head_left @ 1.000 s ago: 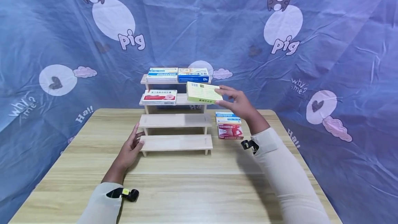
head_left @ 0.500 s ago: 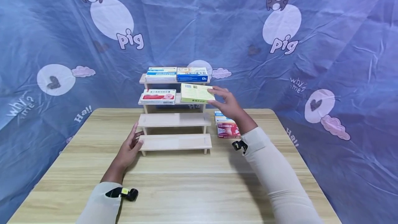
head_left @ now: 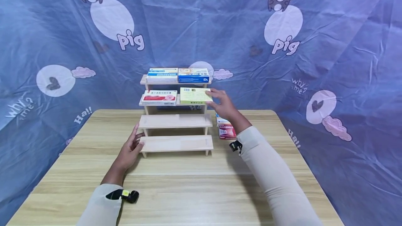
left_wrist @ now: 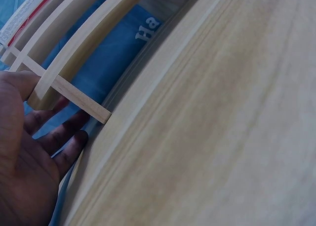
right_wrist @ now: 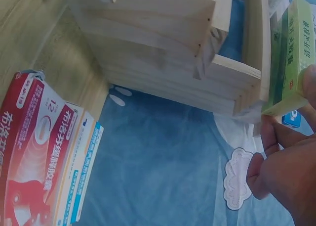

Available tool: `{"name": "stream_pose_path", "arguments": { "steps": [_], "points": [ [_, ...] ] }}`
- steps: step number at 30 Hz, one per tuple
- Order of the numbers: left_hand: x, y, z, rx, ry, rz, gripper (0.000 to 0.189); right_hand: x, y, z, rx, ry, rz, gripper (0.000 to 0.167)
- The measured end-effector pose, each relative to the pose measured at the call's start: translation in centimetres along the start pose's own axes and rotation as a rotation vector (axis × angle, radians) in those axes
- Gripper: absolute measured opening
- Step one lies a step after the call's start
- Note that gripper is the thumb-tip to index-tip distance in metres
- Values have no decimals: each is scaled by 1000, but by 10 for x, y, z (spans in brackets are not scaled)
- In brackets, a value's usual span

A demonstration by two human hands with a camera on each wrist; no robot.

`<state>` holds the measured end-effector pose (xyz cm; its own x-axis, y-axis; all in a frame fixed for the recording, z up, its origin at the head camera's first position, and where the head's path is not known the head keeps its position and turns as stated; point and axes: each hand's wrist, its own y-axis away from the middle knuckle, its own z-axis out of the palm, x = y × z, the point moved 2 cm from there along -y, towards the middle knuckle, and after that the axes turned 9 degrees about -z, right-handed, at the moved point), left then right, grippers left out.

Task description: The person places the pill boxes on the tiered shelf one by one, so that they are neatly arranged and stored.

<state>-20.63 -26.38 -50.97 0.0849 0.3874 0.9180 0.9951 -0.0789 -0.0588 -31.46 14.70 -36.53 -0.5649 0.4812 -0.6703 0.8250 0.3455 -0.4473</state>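
Your R. grip (head_left: 222,104) is partly closed, pinching the right end of the green Qingkailing capsule box (head_left: 194,95) at the right half of the 2nd-from-top level of the wooden rack (head_left: 176,121), beside the red-and-white med. box (head_left: 159,97); full seating can't be confirmed. Your L. grip (head_left: 129,152) is partly closed on the rack, thumb over the lowest level's left end, fingers lower down. Top level carries a blue-and-white med. box (head_left: 162,75) & vit. D drops box (head_left: 193,76); red ibuprofen capsule box (head_left: 226,132) sits on the counter (head_left: 188,198), R. of rack.
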Motion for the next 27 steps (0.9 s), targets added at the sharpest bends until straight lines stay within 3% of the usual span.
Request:
{"name": "stream_pose_path", "arguments": {
  "steps": [27],
  "points": [
    [-2, 0, 0, -1, -6, 16, 79, 4, -1, 25, 52, 16, 31, 50]
  ]
}}
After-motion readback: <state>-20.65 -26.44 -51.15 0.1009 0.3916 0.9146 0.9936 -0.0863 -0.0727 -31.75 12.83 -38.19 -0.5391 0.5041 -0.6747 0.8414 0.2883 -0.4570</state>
